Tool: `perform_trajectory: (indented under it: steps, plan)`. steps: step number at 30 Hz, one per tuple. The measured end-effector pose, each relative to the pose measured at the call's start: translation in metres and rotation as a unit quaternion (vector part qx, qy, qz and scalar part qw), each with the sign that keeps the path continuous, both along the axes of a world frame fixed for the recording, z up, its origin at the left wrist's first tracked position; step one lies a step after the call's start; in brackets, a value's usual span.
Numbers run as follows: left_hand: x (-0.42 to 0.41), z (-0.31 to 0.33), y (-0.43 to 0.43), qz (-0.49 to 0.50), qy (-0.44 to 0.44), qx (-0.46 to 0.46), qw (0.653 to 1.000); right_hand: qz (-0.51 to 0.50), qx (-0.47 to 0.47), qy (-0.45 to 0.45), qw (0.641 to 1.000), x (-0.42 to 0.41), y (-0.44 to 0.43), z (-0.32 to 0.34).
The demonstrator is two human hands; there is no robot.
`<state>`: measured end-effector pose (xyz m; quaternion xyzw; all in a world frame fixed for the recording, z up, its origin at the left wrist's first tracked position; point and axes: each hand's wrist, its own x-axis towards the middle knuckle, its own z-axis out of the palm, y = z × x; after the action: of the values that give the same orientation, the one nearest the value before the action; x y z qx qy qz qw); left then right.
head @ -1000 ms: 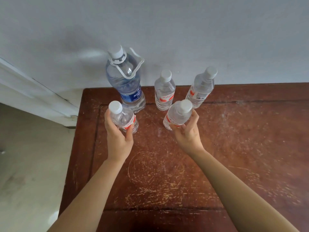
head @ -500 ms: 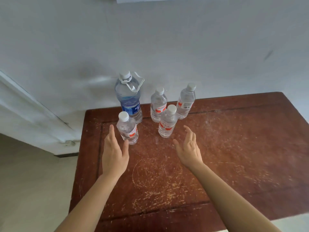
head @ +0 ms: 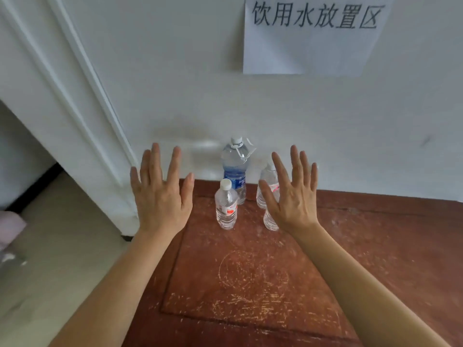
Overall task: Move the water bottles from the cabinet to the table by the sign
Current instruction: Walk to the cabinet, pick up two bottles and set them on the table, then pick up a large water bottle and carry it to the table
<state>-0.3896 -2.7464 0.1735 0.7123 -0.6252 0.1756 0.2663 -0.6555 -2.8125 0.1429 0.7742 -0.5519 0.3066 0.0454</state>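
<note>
The water bottles are placed upright on the bench, near its back edge, below the paper sign; a large bottle with a blue label stands closest to the wall, a small bottle stands just in front of it, and at least two more small bottles are partly hidden behind the right hand. The small ones seem to be full and of thin clear plastic, so they are judged light but easily dented; they are best taken around the middle, at the label. The large one is judged much heavier; a white carrying loop is seen at its neck. Both hands are held up wide with straight, spread fingers and nothing is held; the left hand is raised beside the small bottle, apart from it. The bench is of red-brown wood, much scratched and dusty; a white door frame and a pale floor are seen at the left.
</note>
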Motion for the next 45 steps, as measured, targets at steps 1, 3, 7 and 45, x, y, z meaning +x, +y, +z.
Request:
perform_trajectory:
  steps: [1,3,7,45]
  plan:
    - [-0.003,0.011,0.014,0.034,-0.01,-0.015,0.999,0.03,-0.021,-0.01,0.999,0.004,0.001,0.014]
    - [-0.003,0.029,0.049,0.118,-0.028,-0.04,0.992,0.113,-0.065,-0.016,0.991,0.019,0.007,0.035]
    - [0.0,0.03,0.117,0.227,-0.043,0.0,0.973,0.22,-0.12,-0.043,0.967,0.056,0.02,0.035]
    - [-0.048,0.061,1.123,0.929,-0.001,0.06,0.364,0.916,-0.1,-0.107,0.374,0.456,1.055,0.081]
